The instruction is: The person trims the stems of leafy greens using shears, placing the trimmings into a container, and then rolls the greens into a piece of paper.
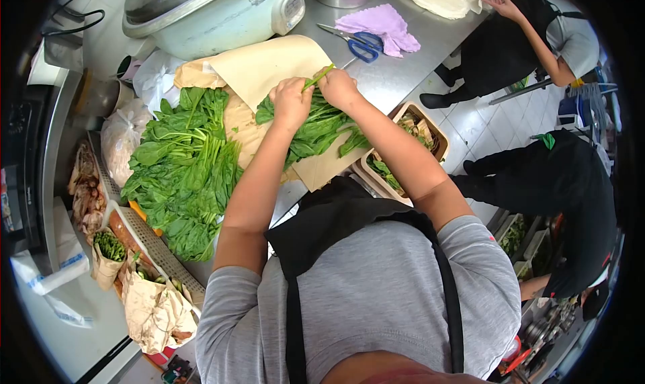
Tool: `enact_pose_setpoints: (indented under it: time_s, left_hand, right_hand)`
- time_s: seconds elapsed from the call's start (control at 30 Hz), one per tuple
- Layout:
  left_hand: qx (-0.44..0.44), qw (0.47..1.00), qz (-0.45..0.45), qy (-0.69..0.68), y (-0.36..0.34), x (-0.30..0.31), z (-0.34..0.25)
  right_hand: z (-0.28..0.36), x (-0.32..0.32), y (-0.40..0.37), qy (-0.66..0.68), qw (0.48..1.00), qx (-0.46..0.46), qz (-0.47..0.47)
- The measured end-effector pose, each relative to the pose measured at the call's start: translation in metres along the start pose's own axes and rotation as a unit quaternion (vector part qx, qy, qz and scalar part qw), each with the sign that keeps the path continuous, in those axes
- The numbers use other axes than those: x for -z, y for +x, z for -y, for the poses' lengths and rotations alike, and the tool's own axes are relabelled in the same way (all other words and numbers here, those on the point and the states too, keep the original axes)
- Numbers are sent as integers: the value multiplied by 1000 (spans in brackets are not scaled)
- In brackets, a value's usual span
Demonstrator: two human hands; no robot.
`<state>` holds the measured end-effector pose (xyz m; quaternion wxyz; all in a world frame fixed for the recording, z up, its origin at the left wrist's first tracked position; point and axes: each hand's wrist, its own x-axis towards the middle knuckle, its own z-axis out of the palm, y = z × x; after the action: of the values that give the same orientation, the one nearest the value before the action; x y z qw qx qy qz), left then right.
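Both my hands are closed around a thin green stem (318, 77) above brown paper (272, 65) on the metal table. My left hand (291, 103) grips its lower end, and my right hand (338, 88) pinches it close to the upper tip. Beneath my hands and forearms lie leafy greens (312, 135) that look like spinach, partly hidden by my arms. A big heap of the same leafy greens (191, 162) spreads to the left of my left forearm, its stems toward the paper.
Blue-handled scissors (363, 46) and a purple cloth (383, 28) lie beyond my hands. A large pale-blue appliance (218, 21) stands at the back left. Tan bins (440, 142) holding scraps sit at right. Two people in black aprons, one person (571, 41) farther back, work on the right.
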<state>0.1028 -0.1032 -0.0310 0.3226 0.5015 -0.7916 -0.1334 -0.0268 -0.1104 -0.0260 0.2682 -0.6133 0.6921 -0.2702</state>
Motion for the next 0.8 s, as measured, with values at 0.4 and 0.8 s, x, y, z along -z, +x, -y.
enact_pose_setpoints:
  time_s: [0.4, 0.8]
  left_hand:
    - [6, 958, 219, 185, 3, 13, -26]
    - [-38, 989, 83, 119, 18, 21, -35]
  right_hand:
    - [-101, 156, -69, 125, 954, 6, -272]
    - [-53, 52, -140, -157, 946, 285, 0]
